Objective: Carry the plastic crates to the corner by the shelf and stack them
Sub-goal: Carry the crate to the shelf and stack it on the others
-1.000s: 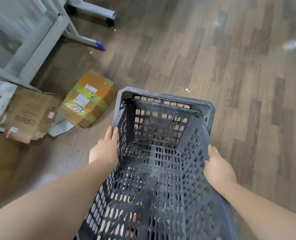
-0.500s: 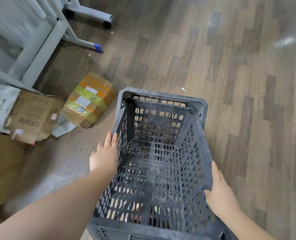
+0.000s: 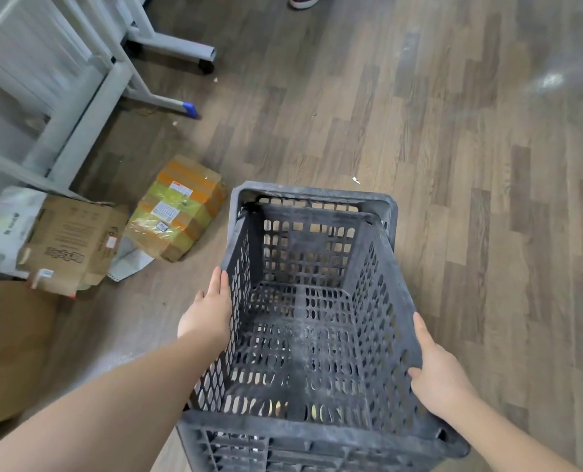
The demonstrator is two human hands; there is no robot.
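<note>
Looked like a stockroom or storage area: wood-look floor [image 3: 419, 131], taped parcel [image 3: 177, 209], flattened cardboard [image 3: 72, 240], grey metal frame legs [image 3: 119, 73].

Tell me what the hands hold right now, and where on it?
The grey plastic crate, by its two long sides: left hand outside the left wall, right hand over the right rim.

We hold the crate [image 3: 312, 311] between our left hand [image 3: 208, 313] and right hand [image 3: 438, 378] above the floor [image 3: 419, 131]. A taped parcel [image 3: 177, 207] lies to its left, a flattened carton [image 3: 73, 241] farther left, a metal frame [image 3: 89, 73] behind them.
</note>
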